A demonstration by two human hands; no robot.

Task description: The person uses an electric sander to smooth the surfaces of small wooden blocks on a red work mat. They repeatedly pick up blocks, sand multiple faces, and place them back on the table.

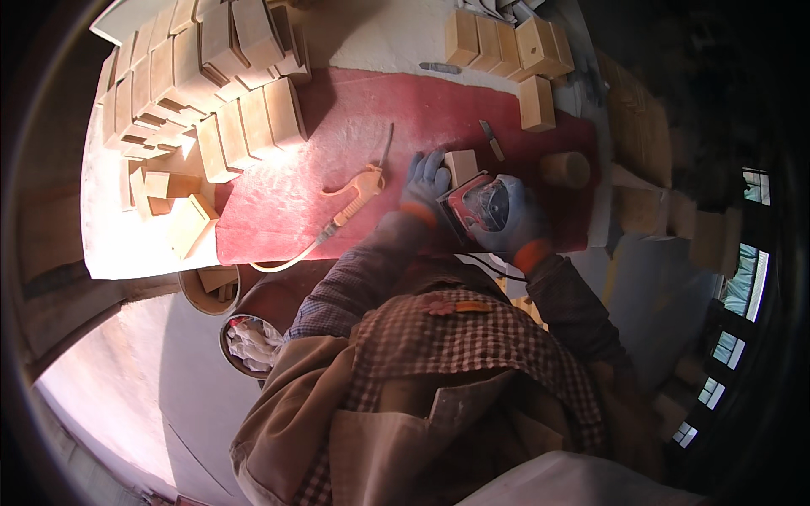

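Observation:
My right hand (516, 215), in a blue-grey glove with an orange cuff, grips a red and black power sander (482, 205). The sander is tilted, its flat pad against or very near a small wooden block (461, 166). My left hand (425, 180), gloved the same way, holds the block from its left side; the thumb side is partly hidden. To the left on the red cloth (285, 215) lies an orange air blow gun (359, 193) with a pale hose. Beyond the block lies a knife (492, 140), and a round wooden piece (565, 170) is at the right.
Wooden boxes (190, 69) are stacked at the back left, with looser ones (192, 221) near the front left corner. More wooden blocks (487, 44) line the back right, beside a grey tool (440, 67). Two round bins (223, 335) stand below the table's front edge.

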